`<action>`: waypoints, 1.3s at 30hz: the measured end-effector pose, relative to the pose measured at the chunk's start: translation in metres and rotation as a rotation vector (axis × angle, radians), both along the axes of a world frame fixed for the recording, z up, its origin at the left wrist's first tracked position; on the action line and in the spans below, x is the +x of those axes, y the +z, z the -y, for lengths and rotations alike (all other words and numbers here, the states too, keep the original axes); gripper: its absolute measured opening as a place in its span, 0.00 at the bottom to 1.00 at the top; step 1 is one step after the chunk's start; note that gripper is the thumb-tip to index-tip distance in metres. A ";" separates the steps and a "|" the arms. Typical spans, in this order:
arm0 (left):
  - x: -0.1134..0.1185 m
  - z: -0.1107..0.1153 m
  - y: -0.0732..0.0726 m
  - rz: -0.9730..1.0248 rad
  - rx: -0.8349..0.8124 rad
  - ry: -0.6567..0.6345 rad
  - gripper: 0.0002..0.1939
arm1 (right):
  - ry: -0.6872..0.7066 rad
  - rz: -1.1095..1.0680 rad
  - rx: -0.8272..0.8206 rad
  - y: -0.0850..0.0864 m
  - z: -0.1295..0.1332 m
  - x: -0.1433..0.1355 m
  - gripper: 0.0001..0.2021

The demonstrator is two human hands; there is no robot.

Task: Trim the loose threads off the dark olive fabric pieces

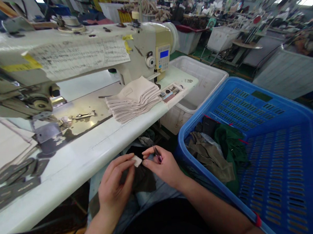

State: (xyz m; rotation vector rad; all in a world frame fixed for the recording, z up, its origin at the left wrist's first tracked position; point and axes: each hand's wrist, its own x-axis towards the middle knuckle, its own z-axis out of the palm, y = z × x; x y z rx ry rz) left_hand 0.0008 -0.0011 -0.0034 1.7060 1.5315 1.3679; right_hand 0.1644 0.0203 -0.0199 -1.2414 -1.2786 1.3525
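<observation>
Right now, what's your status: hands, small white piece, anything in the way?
Left hand pinching small white piece. Right hand close by, holding slim dark tool. Blue basket beside right forearm, may limit swing that way.

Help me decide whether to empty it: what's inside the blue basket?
The blue basket holds bunched green cloth and brownish cloth, with a black piece beside them, toward its left in the picture. Whatever lies beneath the pile is covered.

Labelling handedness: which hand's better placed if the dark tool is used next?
Likely the right hand: it holds the dark tool, close to the small white piece. The left hand is occupied pinching that piece.
</observation>
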 end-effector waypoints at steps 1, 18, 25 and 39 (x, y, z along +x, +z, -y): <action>0.001 0.000 0.000 0.011 -0.013 -0.002 0.05 | 0.007 0.007 0.058 0.001 0.001 -0.002 0.08; -0.005 0.002 -0.013 -0.079 0.001 -0.091 0.04 | 0.129 0.193 0.523 0.006 0.007 0.010 0.05; -0.005 0.003 -0.008 -0.131 0.279 -0.055 0.12 | -0.045 0.022 0.301 0.006 0.007 0.007 0.05; 0.012 -0.002 0.015 0.805 -0.695 0.094 0.14 | 0.052 0.062 0.179 0.003 -0.002 -0.001 0.09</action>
